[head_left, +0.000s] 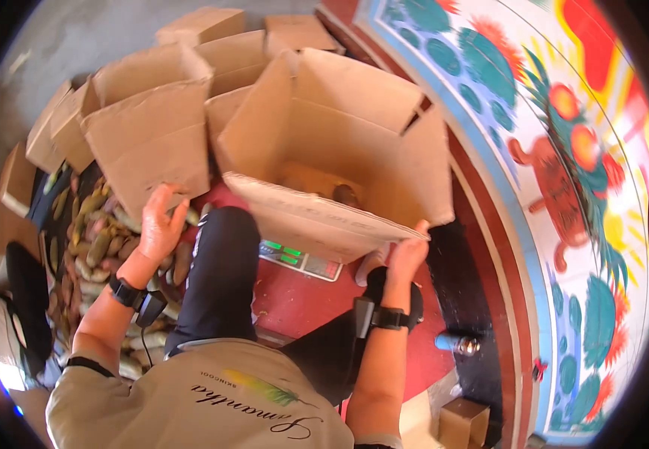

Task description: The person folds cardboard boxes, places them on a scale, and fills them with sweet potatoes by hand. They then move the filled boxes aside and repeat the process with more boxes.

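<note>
A large open cardboard box [324, 217] stands tilted in front of me, with a few brownish items [347, 194] at its bottom. My right hand [410, 251] grips the near right corner of its rim. Beside it on the left is a second tall open box [148, 138]. My left hand [163, 224] is at the lower edge of that box, fingers apart, and seems to hold nothing. Under the near side of the large box, a scale [298, 260] shows green lit displays.
Long tubers [100, 247] lie heaped at the left. More cardboard boxes [201, 26] stand behind. A painted wall [564, 187] curves along the right. A small box [463, 424] and a shiny bottle-like object [455, 344] are at the lower right.
</note>
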`<state>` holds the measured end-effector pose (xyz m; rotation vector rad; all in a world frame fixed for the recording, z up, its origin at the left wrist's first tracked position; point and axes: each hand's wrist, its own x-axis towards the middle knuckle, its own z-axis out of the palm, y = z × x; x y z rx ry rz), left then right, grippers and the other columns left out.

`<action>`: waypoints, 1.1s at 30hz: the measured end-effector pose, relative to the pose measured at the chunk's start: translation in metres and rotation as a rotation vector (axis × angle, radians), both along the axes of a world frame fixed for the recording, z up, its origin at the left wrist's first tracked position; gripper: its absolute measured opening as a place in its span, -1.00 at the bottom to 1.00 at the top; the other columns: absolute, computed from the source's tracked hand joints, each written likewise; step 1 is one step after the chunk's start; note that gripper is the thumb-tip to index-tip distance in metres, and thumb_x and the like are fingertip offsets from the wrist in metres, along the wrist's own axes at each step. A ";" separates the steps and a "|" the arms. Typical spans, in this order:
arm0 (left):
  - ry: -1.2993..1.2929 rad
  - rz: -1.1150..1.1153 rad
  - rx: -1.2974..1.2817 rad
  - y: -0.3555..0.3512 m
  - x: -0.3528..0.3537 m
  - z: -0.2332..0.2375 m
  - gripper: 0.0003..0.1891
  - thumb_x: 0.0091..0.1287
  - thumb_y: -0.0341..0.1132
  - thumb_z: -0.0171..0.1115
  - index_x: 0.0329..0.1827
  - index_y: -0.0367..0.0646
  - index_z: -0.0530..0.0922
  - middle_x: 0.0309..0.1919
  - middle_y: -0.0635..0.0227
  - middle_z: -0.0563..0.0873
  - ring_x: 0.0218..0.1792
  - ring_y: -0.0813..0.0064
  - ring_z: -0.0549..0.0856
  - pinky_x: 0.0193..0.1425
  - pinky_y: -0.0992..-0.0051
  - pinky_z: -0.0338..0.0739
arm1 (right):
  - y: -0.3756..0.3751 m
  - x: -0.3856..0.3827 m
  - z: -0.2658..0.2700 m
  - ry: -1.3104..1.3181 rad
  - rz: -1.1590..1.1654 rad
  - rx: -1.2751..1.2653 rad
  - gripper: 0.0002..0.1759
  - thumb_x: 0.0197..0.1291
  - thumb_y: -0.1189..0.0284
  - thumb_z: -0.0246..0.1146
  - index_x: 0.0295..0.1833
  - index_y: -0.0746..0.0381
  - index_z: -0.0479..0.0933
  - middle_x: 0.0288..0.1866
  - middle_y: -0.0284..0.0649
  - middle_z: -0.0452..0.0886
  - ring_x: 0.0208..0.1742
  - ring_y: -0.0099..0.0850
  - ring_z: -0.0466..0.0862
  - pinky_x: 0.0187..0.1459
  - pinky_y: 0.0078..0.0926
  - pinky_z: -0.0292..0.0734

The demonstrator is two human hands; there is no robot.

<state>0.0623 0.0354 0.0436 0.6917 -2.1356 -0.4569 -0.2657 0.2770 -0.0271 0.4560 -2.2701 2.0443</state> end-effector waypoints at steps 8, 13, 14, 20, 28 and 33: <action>-0.755 0.305 0.599 -0.023 0.199 -0.243 -0.79 0.10 -0.25 0.12 -0.28 -0.13 0.60 -0.36 0.10 0.64 -0.31 0.15 0.64 -0.22 0.28 0.52 | 0.010 -0.017 -0.006 -0.110 0.046 -0.072 -0.37 0.32 0.01 -0.18 -0.06 0.44 0.41 -0.19 -0.12 0.55 -0.21 -0.38 0.58 -0.24 -0.47 0.53; -1.652 -0.033 0.466 0.011 0.284 -0.291 -0.68 0.05 -0.24 0.14 -0.13 -0.13 0.59 -0.23 0.19 0.66 -0.14 0.15 0.62 -0.06 0.30 0.52 | 0.005 0.000 0.013 -0.139 -0.007 -0.063 -0.32 0.34 0.01 -0.24 -0.07 0.53 0.36 -0.13 -0.05 0.51 -0.20 -0.38 0.55 -0.17 -0.45 0.50; -1.649 -0.022 0.486 0.020 0.289 -0.286 -0.68 0.05 -0.24 0.14 -0.13 -0.13 0.59 -0.23 0.19 0.66 -0.14 0.15 0.62 -0.06 0.30 0.52 | 0.009 -0.005 0.010 -0.128 0.017 -0.036 -0.30 0.33 -0.01 -0.24 -0.08 0.54 0.36 -0.14 -0.04 0.51 -0.20 -0.37 0.56 -0.16 -0.44 0.51; -1.113 0.707 0.994 0.047 0.280 -0.236 -0.59 0.04 -0.16 0.11 -0.02 -0.10 0.52 -0.01 0.12 0.55 0.07 0.14 0.49 0.14 0.29 0.38 | 0.020 -0.016 -0.004 -0.024 0.060 -0.019 -0.36 0.31 0.07 -0.22 0.29 0.37 0.10 0.14 0.00 0.36 0.07 -0.23 0.48 -0.03 -0.36 0.50; -1.244 0.642 0.931 0.071 0.291 -0.258 -0.55 0.00 -0.19 0.19 0.04 0.06 0.49 0.12 0.31 0.40 0.23 0.18 0.25 0.29 0.08 0.11 | 0.025 -0.025 -0.007 -0.049 0.066 -0.071 -0.35 0.31 0.07 -0.18 0.32 0.34 0.05 0.16 0.00 0.34 0.10 -0.22 0.44 0.03 -0.33 0.43; -1.237 0.709 0.806 0.074 0.296 -0.261 -0.49 0.01 -0.34 0.14 0.12 -0.04 0.36 0.11 0.23 0.38 0.27 0.16 0.20 0.31 0.01 0.00 | 0.021 -0.016 -0.004 0.089 0.075 -0.013 -0.19 0.29 -0.09 -0.27 0.08 0.58 0.22 0.06 0.10 0.38 0.06 -0.24 0.44 0.13 -0.29 0.34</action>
